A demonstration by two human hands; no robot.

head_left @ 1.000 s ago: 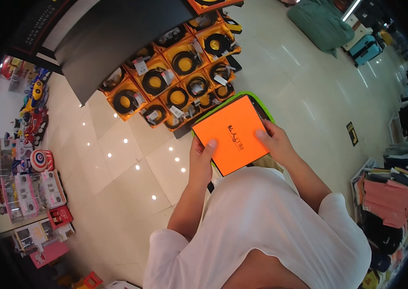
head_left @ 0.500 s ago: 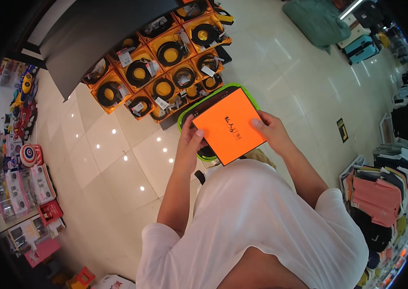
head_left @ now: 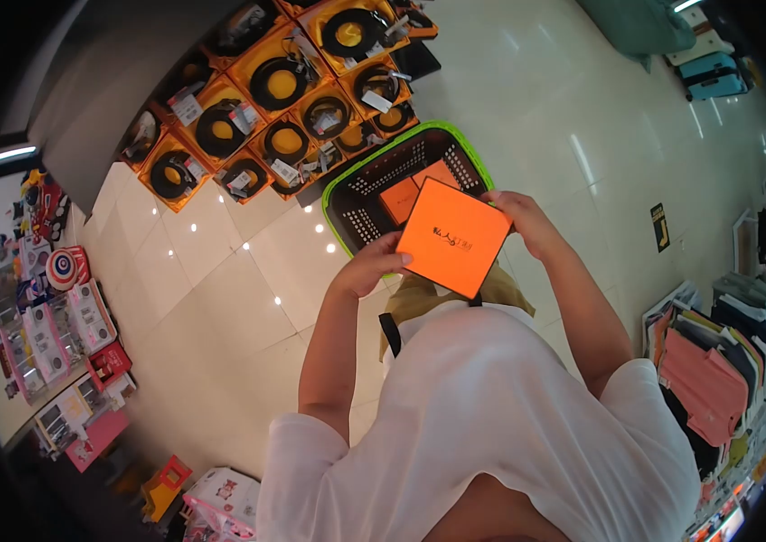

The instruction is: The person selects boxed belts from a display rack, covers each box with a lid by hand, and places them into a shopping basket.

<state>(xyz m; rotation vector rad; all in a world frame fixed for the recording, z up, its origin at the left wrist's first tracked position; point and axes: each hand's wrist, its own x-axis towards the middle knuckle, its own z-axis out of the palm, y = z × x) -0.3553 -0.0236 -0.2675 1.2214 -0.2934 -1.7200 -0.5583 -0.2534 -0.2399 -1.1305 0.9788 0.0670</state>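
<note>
A square orange box (head_left: 453, 238) with dark lettering and a black lower edge is held in front of my body. My left hand (head_left: 372, 264) grips its left corner, thumb on the lid. At the upper right corner, my right hand (head_left: 520, 219) closes on the box too. Just beyond it stands a black basket (head_left: 347, 194) with a green rim and holes in its walls. Inside the basket lie orange boxes (head_left: 398, 199), partly covered by the one I hold.
Stacked open orange boxes with coiled black belts (head_left: 279, 83) stand beyond the basket, beside a dark panel (head_left: 121, 99). Toy boxes (head_left: 46, 339) line the left. Folded clothes (head_left: 704, 384) sit at the right, with a blue suitcase (head_left: 715, 76) farther back.
The held box has shifted right and slightly down in view, with both hands still on it. More of the basket and the orange boxes inside it now show.
</note>
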